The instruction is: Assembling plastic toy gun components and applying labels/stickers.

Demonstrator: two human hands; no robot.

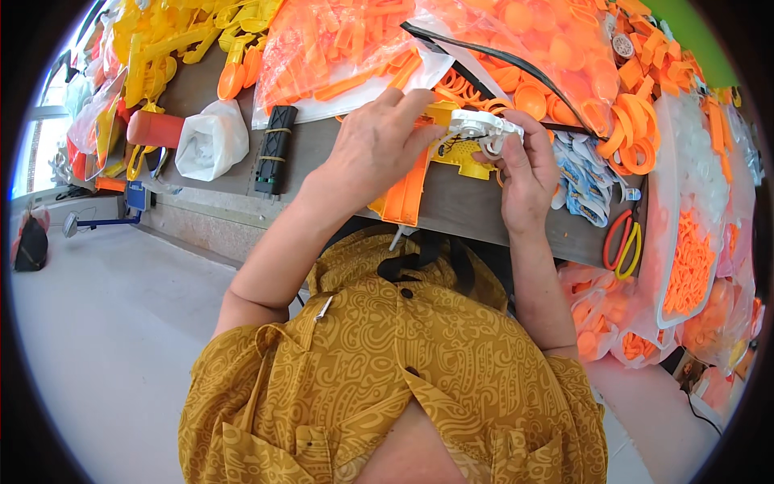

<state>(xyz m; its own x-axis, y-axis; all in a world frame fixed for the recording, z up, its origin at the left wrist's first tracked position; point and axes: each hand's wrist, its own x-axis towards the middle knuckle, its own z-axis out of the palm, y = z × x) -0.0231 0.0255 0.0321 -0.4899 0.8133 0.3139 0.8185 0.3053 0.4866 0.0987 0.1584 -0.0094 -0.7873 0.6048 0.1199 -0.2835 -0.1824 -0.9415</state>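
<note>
My right hand [528, 165] grips a small white plastic mechanism [481, 123] with rounded parts, the thumb pressed against its side. My left hand [375, 149] is just left of it, its thumb tip close to the mechanism. The left thumb and index finger stand apart, with nothing plainly held between them; the other fingertips are partly hidden. Below the left hand, a long orange plastic piece [405, 192] lies at the table's near edge. A yellow perforated plastic part [462, 159] rests under the white mechanism, between my hands.
Clear bags of orange parts [330, 48] line the back, beside yellow parts [153, 48]. On the left are a white bag [211, 141], a red cylinder [153, 129] and a black banded bundle [275, 149]. Blue-white packets [582, 177] and red-yellow scissors [627, 244] lie right, near a tub [666, 278].
</note>
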